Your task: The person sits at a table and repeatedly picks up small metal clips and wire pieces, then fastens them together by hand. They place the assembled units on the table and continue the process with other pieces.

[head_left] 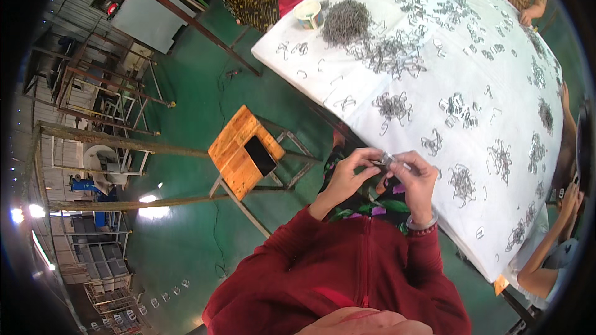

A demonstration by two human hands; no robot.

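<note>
Above my lap, beside the near edge of a white-covered table [332, 65], both hands meet at a small grey metal piece [386, 160]. My left hand [347, 177] pinches it between thumb and fingertips. From the other side the fingers of my right hand [419, 177] are closed on it too. Its exact shape is mostly hidden by the fingers. On the cloth beyond lie a loose pile of bent wire pieces [392, 107], a group of flat metal buckle-like pieces [458, 110] and another wire pile [461, 184] right of my right hand.
A big heap of dark wire pieces [346, 22] lies beside a white tub [308, 15] at the far left table corner. Left of me stands a wooden stool [233, 149] with a black phone [261, 156]. Other people's arms [549, 254] reach in along the right.
</note>
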